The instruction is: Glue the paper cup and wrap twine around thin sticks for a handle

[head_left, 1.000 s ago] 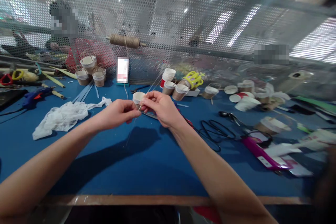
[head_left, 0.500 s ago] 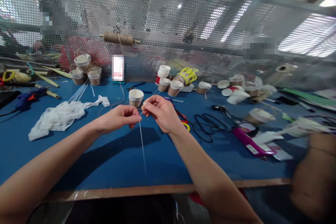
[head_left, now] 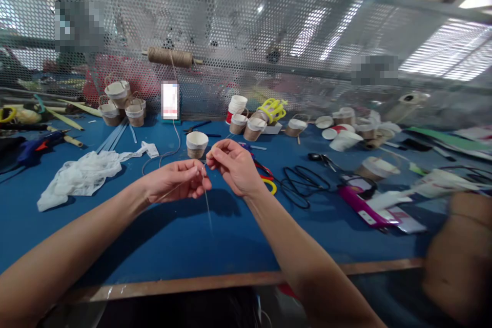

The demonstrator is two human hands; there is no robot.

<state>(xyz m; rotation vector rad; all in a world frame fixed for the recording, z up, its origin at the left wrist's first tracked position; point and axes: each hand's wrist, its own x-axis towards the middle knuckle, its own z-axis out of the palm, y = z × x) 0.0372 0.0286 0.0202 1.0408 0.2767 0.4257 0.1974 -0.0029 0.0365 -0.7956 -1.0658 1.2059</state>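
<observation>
Above the blue table, both hands are close together, holding a thin length of twine [head_left: 208, 207]. My left hand [head_left: 179, 180] pinches the strand between thumb and fingers, and part of it lies across the palm toward the wrist. My right hand [head_left: 235, 165] has thumb and index finger pressed together on the twine, just right of the left fingertips. One end dangles below the hands, blurred. Just behind them stands a small white-lined cup [head_left: 197, 144] with a brown wrapped lower part. The exact crossing of the strands is too small to make out.
A twine spool [head_left: 170, 56] hangs on the perforated metal screen. White cloth [head_left: 82, 178] and a blue glue gun [head_left: 40, 146] lie left. Small baskets [head_left: 117, 95] stand behind. Scissors [head_left: 269, 184], a black cord [head_left: 303, 184] and a magenta tool [head_left: 363, 207] lie right, near another person's arm [head_left: 457, 251].
My left hand has turned and its fingers have loosened somewhat, with twine now showing across the palm. My right hand keeps its pinch in nearly the same place. The view has shifted slightly.
</observation>
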